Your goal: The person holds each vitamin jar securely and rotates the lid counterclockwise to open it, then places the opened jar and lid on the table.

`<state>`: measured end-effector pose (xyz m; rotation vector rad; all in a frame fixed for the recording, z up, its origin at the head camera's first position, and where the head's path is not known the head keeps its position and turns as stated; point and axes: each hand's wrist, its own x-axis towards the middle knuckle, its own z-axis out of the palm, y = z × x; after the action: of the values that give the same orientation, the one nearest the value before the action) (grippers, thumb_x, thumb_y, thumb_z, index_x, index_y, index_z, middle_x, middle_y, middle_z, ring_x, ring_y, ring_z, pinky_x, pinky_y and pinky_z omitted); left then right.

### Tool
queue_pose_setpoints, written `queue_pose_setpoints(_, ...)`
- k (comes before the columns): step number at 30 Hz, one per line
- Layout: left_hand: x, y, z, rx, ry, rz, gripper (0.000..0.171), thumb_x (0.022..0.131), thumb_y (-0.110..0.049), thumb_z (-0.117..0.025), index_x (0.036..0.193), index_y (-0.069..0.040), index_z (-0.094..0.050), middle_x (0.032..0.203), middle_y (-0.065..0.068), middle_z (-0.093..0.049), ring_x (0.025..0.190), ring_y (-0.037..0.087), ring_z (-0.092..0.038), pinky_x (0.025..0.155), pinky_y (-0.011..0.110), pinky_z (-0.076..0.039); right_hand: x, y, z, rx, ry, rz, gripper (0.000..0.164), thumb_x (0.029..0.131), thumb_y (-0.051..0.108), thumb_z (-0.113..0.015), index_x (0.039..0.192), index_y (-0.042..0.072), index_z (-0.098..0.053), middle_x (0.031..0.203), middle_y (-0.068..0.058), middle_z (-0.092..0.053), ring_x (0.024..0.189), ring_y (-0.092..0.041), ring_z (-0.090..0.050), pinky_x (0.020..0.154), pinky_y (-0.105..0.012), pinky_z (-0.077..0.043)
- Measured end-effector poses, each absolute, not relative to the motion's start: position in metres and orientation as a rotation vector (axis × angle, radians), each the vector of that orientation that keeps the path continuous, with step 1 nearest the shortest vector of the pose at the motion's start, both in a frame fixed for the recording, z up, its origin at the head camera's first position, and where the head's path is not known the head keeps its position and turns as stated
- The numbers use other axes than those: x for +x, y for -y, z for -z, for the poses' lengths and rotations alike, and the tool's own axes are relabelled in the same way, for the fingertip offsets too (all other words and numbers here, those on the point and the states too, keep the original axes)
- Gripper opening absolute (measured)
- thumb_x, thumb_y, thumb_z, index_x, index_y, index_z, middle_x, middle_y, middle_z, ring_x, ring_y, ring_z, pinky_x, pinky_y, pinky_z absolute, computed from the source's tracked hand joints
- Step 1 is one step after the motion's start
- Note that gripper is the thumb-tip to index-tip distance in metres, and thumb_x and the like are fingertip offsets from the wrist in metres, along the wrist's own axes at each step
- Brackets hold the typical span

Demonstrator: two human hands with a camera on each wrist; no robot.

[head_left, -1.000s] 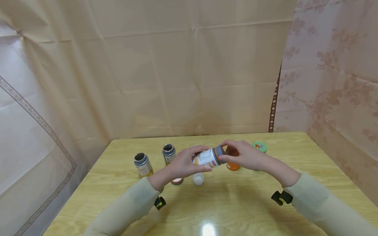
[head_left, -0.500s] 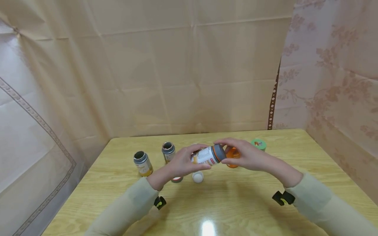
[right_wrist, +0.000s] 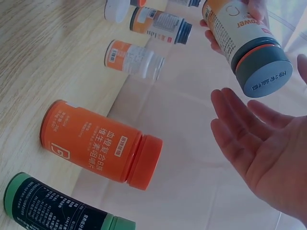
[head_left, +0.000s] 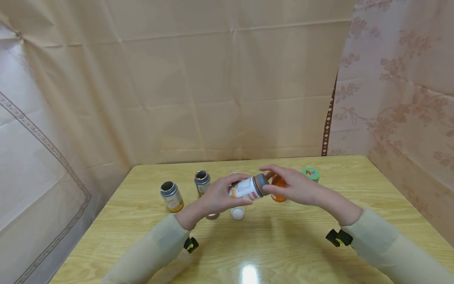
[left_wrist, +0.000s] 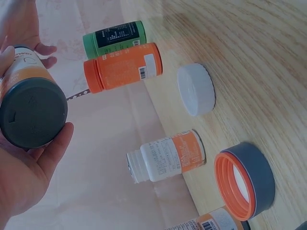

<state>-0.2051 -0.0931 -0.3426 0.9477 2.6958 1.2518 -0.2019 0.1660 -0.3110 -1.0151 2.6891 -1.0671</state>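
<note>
My left hand (head_left: 220, 195) grips a tilted supplement bottle (head_left: 245, 189) with a white and orange label, holding it above the table. Its dark grey cap (head_left: 261, 184), with an orange ring below it, is on the end and points right. The right hand (head_left: 298, 187) is beside that cap. In the right wrist view its fingers (right_wrist: 240, 124) are spread and stand apart from the cap (right_wrist: 266, 74). The left wrist view shows the dark base (left_wrist: 33, 112) of the bottle in the left palm.
Two uncapped grey-necked bottles, one nearer (head_left: 172, 199) and one farther (head_left: 202, 181), stand left. A small clear-necked bottle (left_wrist: 168, 155), a white cap (head_left: 237, 213) and a grey-orange cap (left_wrist: 244, 182) are mid-table. An orange bottle (head_left: 279, 194) and a green-lidded one (head_left: 311, 173) stand right.
The right hand's fingers were round the grey cap earlier; now they have spread and come off it. The left hand still holds the bottle in nearly the same place.
</note>
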Motion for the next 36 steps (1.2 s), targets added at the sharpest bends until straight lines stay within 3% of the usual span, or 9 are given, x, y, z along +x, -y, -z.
queue_pose_setpoints(6,-0.2028,0.0937,0.3414,0.952,-2.69,-1.249,0.058,0.078,-0.037,-0.082,0.13,-0.025,-0.059,0.103,-0.009,-0.061,0.081,0.013,-0.058,0.063,0.029,-0.051,-0.2032,-0.1637,0.3111,-0.987,-2.706,1.037,0.048,0.096,0.042,-0.06,0.13,0.009,-0.055,0.094,0.003,-0.065,0.084,-0.012,-0.062,0.074,-0.035,-0.051)
queue_pose_setpoints(11,-0.201,0.093,0.3409,0.942,-2.681,-1.238,0.06,0.078,-0.039,-0.082,0.131,-0.026,-0.058,0.104,-0.01,-0.06,0.083,0.012,-0.058,0.063,0.029,-0.051,-0.2039,-0.1641,0.313,-0.998,-2.689,1.053,0.045,0.094,0.041,-0.063,0.126,0.009,-0.057,0.089,0.006,-0.064,0.081,-0.011,-0.061,0.072,-0.033,-0.051)
queue_pose_setpoints(18,-0.2021,0.0932,0.3399,0.939,-2.696,-1.217,0.061,0.078,-0.038,-0.082,0.131,-0.024,-0.057,0.101,-0.009,-0.061,0.083,0.013,-0.059,0.063,0.028,-0.051,-0.2029,-0.1657,0.3101,-1.065,-2.699,1.048,0.049,0.09,0.037,-0.07,0.129,0.01,-0.056,0.098,0.004,-0.064,0.087,-0.012,-0.06,0.076,-0.036,-0.051)
queue_pose_setpoints(27,-0.2034,0.0932,0.3404,0.928,-2.723,-1.19,0.062,0.077,-0.039,-0.083,0.131,-0.024,-0.057,0.099,-0.009,-0.061,0.082,0.012,-0.059,0.063,0.028,-0.051,-0.2016,-0.1677,0.3104,-1.178,-2.716,1.05,0.057,0.085,0.019,-0.077,0.134,0.006,-0.051,0.12,-0.004,-0.06,0.097,-0.018,-0.059,0.08,-0.034,-0.051)
queue_pose_setpoints(32,-0.2034,0.0923,0.3397,0.941,-2.706,-1.204,0.061,0.077,-0.039,-0.082,0.132,-0.024,-0.057,0.1,-0.009,-0.061,0.082,0.013,-0.059,0.063,0.029,-0.051,-0.2003,-0.1684,0.3105,-1.139,-2.715,1.056,0.061,0.086,0.029,-0.076,0.137,0.009,-0.049,0.122,-0.005,-0.059,0.097,-0.017,-0.059,0.077,-0.032,-0.051)
queue_pose_setpoints(36,-0.2033,0.0918,0.3388,0.94,-2.689,-1.221,0.061,0.078,-0.038,-0.082,0.131,-0.024,-0.057,0.101,-0.009,-0.061,0.082,0.013,-0.059,0.063,0.029,-0.051,-0.2001,-0.1678,0.31,-1.041,-2.709,1.048,0.061,0.092,0.042,-0.066,0.14,0.01,-0.046,0.123,-0.005,-0.06,0.098,-0.018,-0.061,0.077,-0.034,-0.053)
